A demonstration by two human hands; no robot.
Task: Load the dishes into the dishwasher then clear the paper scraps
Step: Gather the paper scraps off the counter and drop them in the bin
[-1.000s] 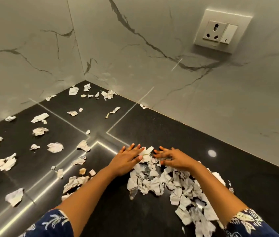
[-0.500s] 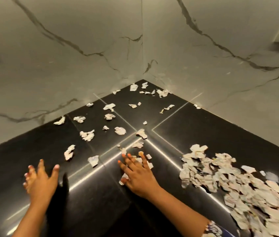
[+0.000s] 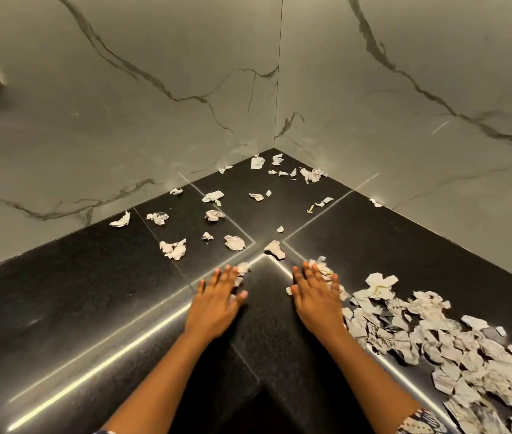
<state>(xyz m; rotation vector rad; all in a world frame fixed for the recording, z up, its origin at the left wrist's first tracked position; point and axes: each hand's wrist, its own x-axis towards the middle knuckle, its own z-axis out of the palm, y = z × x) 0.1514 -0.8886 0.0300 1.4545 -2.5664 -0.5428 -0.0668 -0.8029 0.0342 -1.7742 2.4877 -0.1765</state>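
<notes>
- The paper scraps lie in two lots: a thick heap [image 3: 436, 339] spreads to the right of the right hand and runs off toward the lower right, while loose scattered scraps [image 3: 173, 249] dot the counter ahead of both hands, thinning out all the way into the far corner.
- The left hand [image 3: 217, 302] lies palm down with its fingers spread flat; it grips nothing, though a small crumpled bit [image 3: 242, 269] sits at its fingertips.
- The right hand [image 3: 314, 296] is likewise flat and splayed, closed on nothing, with a few scraps under and just beyond its fingers and the heap touching its outer edge.
- One crumpled piece [image 3: 275, 248] rests between and just ahead of the two hands, where the counter seams cross.
- Likely step: raking the stray bits toward the heap; no dishes or dishwasher show here.
- Risks, as I judge them: light paper can slip out past open fingers and get left behind; a brisk sweep could flick bits about or push the heap over the near edge; the pieces tucked against the wall [image 3: 311, 175] are farthest from the hands and easiest to miss.
- The countertop [image 3: 76, 308] is black, polished and speckled, jointed in slabs, with bright light streaks along its edges, so paper should slide easily.
- Grey-veined marble walls [image 3: 123, 120] meet in a corner straight ahead of the hands.
</notes>
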